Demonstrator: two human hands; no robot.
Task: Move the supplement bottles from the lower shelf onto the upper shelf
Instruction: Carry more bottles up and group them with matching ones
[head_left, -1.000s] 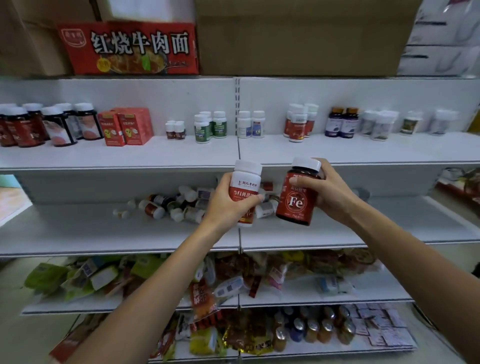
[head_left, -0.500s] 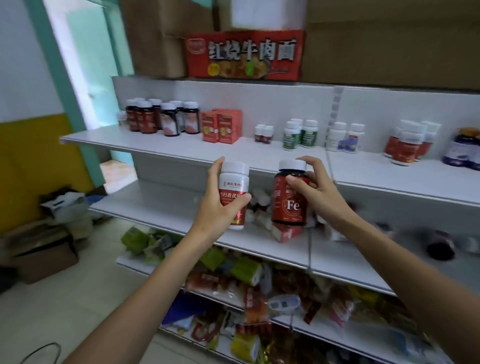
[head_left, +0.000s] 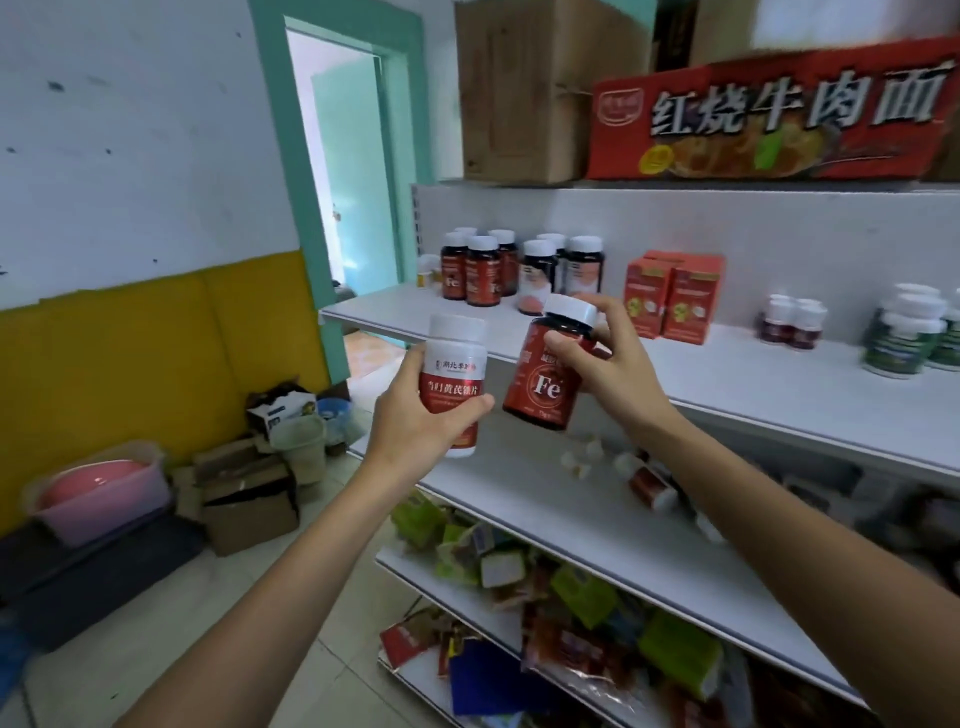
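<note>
My left hand (head_left: 415, 421) grips a white bottle with a red label (head_left: 454, 374), held upright in front of the upper shelf's left end. My right hand (head_left: 608, 364) grips a dark bottle with a red "Fe" label (head_left: 545, 384) by its neck and white cap, tilted. Both are held in the air just before the upper shelf (head_left: 779, 395). A group of matching dark bottles (head_left: 483, 270) stands at that shelf's far left. Several bottles (head_left: 644, 483) lie on their sides on the lower shelf (head_left: 545, 499), partly hidden by my right arm.
Red boxes (head_left: 672, 296) and small white-capped bottles (head_left: 792, 319) stand further right on the upper shelf. A red noodle carton (head_left: 769, 109) sits on top. Snack packets (head_left: 571, 587) fill the shelves below. Cardboard boxes (head_left: 249, 499) and a pink basin (head_left: 98, 493) lie on the floor left.
The view has swung left, bringing the doorway and floor clutter into sight. Both hands have carried their bottles left towards the upper shelf's left end, and the Fe bottle is now tilted.
</note>
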